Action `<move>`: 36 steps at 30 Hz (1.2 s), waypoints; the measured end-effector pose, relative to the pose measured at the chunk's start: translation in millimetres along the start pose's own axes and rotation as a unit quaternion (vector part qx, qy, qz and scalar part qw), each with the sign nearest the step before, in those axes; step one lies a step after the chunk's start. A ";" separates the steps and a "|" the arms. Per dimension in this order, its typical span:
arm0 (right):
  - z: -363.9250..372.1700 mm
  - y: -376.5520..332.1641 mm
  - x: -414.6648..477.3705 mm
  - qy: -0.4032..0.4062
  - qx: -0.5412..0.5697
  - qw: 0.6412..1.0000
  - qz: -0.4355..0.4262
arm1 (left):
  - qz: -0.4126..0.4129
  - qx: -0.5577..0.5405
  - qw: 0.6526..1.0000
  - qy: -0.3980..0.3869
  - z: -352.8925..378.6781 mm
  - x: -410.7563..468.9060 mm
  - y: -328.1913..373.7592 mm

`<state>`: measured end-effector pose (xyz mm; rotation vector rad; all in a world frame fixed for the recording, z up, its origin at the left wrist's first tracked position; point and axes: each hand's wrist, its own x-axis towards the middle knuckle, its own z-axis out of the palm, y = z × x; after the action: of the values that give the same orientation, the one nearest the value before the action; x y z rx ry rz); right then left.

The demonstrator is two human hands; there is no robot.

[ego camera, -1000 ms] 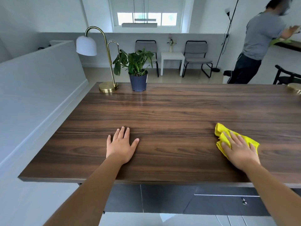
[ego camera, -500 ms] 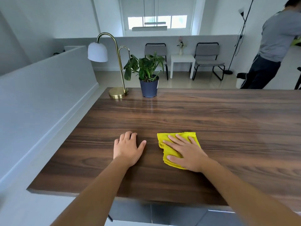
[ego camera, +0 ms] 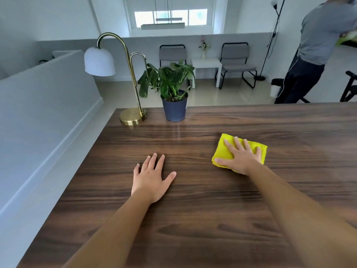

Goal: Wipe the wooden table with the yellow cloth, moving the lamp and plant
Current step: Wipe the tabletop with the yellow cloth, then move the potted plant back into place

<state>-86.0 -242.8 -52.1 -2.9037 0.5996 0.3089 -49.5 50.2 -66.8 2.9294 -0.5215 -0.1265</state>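
On dark wooden table [ego camera: 212, 219], right hand [ego camera: 240, 158] lay flat, fingers spread, pressing folded yellow cloth [ego camera: 222, 151]. Left hand [ego camera: 151, 177] flat, empty. Brass lamp [ego camera: 132, 118] and blue-potted plant [ego camera: 174, 108] stood at far-left corner, nearer left hand.

Beyond the far edge, two grey-seated chairs with black frames — one [ego camera: 172, 55] partly behind foliage, the other [ego camera: 238, 63] in full view — stand against a low pale wall. Between them sits a small white side table [ego camera: 207, 63] carrying a little vase of flowers [ego camera: 203, 49]. A black floor lamp [ego camera: 270, 39] rises at the right, near a person in a grey shirt [ego camera: 316, 41] and dark trousers who leans away to the right. A pendant light [ego camera: 162, 26] hangs before the window [ego camera: 171, 17].
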 end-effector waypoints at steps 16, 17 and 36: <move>0.2 -41.9 -57.1 0.017 0.081 0.974 -0.210 | -0.011 0.018 1.000 0.007 -23.9 -2.6 20.8; -9.9 -38.3 -51.8 0.038 0.114 0.972 -0.203 | -0.005 0.013 1.000 0.016 -29.7 -0.5 23.4; -68.7 -103.7 128.5 0.060 0.439 0.890 -0.105 | 0.025 -0.233 0.972 -0.003 -68.1 206.8 -15.0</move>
<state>83.1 -210.2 -3.8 -2.0739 0.3079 -0.1525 156.5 1.8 -13.8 2.4583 -0.4878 -0.2186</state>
